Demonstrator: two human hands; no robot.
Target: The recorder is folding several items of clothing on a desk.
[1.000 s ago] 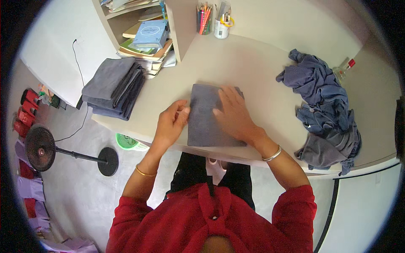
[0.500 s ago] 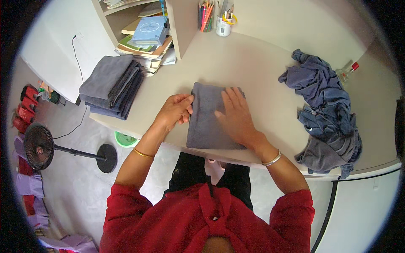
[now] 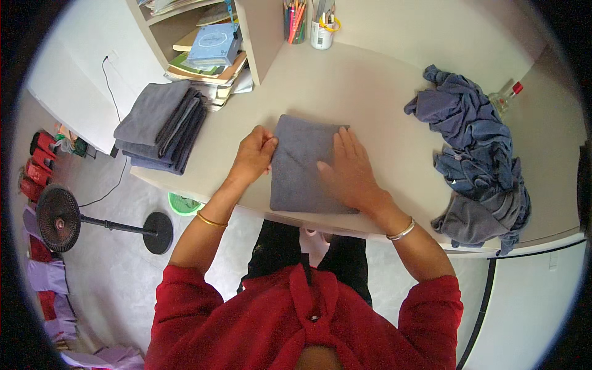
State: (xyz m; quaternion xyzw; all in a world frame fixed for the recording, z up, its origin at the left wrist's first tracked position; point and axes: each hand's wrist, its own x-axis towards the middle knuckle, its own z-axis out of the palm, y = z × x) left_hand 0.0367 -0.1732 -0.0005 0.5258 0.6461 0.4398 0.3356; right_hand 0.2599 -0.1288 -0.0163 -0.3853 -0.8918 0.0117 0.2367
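At the left edge of the desk (image 3: 370,86), close to the front-left corner, a stack of folded cloths (image 3: 154,117) is set in uneven layers; it could be toppled over that edge if it were knocked by the left forearm. The left hand (image 3: 253,154) is curled at the left side of the folded grey cloth (image 3: 299,160), with the thumb drawn in toward the fingers; whether the fabric is pinched there cannot be told. The cloth is laid flat at the middle of the desk's front edge, its near side just beside that edge. It could be dragged over the edge by a pull toward the body, and its top layer could be creased or skewed by uneven pressure from the two hands. The right hand (image 3: 353,171) is spread open, palm down, on the right part of the cloth. Toward the right edge of the desk, a heap of crumpled cloths (image 3: 475,142) is strewn down to the front edge, near the front-right corner; it could be slid off by a tug at its near end. Beside the heap's far part, a clear bottle (image 3: 502,102) with a red cap could be tipped if fabric were snatched away against it.
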